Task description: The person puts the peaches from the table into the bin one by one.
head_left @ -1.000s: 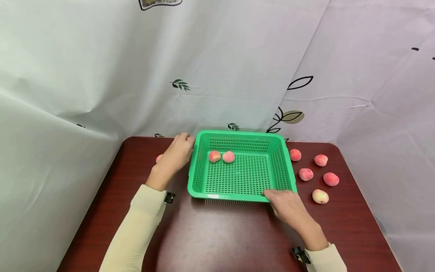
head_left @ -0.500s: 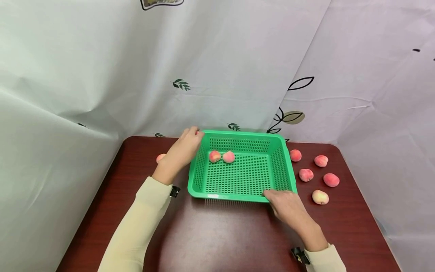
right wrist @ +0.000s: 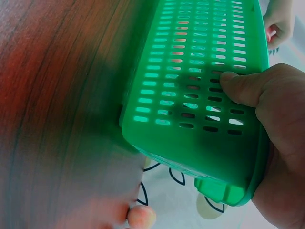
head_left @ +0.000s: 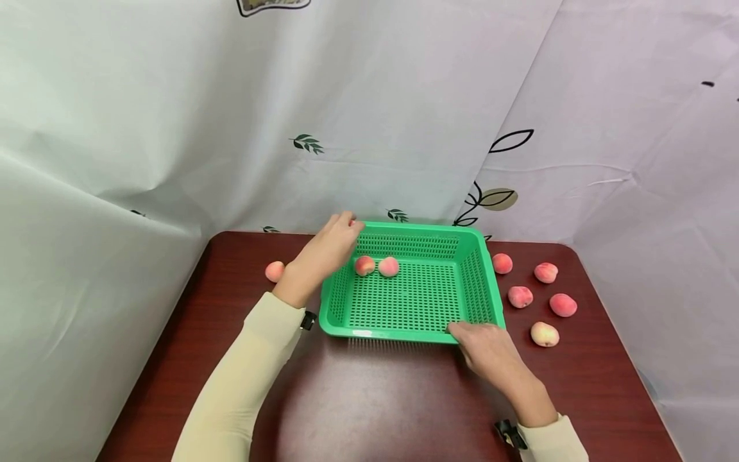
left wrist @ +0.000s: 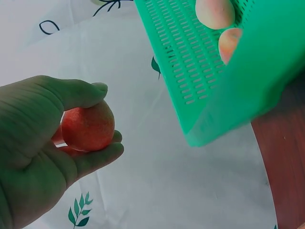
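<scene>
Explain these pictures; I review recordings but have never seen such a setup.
There is no machine: a person works bare-handed. The wide picture comes from a head-worn camera; the two smaller ones come from a camera on each wrist. A green basket holding two peaches sits on the dark red table, with five more peaches to its right and one to its left. The left hand holds another peach near the basket's far left corner; the right hand grips the basket's near rim.

In the head view, the basket (head_left: 412, 301) has room right of the two peaches (head_left: 389, 267) inside. The left hand (head_left: 330, 249) covers its upper-left corner, the right hand (head_left: 487, 348) its lower-right. Five loose peaches (head_left: 520, 296) obstruct its right side; passage lies over the table (head_left: 381, 398) at bottom centre.
</scene>
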The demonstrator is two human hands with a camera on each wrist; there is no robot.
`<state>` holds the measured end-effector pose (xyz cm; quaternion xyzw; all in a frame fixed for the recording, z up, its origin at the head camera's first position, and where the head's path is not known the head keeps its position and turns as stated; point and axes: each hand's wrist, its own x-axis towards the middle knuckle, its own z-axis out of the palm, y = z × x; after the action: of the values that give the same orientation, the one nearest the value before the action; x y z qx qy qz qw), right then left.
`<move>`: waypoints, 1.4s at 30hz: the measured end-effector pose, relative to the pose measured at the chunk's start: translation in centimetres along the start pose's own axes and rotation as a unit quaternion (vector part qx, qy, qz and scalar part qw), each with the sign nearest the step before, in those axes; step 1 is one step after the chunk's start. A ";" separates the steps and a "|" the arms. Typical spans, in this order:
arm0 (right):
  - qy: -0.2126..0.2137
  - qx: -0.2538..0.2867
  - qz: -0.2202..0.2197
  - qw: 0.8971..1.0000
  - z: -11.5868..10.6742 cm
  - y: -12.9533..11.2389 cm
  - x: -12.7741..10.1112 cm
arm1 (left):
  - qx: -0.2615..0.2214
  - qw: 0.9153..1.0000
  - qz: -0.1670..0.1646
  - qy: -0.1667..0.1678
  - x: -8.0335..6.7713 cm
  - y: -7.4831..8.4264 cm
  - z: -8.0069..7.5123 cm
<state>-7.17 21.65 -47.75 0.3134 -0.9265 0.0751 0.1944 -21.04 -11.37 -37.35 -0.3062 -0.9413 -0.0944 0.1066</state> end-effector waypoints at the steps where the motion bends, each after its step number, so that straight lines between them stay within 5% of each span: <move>1: 0.001 0.001 0.000 1.000 0.0 0.0 0.0 | 0.000 1.000 0.003 0.002 0.1 0.0 0.0; 15: -0.002 0.005 0.006 1.000 -0.2 -0.1 0.1 | -0.039 0.998 0.046 -0.013 2.0 0.7 0.7; 29: -0.007 0.002 0.003 1.000 0.0 0.0 0.0 | -0.070 0.989 0.042 -0.121 4.0 1.9 2.0; 42: -0.007 0.006 0.007 1.000 0.0 -0.1 0.1 | -0.030 0.986 0.079 -0.146 5.9 2.9 2.6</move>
<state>-7.18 21.57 -47.74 0.3087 -0.9295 0.0792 0.1855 -24.34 -5.12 -37.98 -0.3930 -0.9163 -0.0685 -0.0347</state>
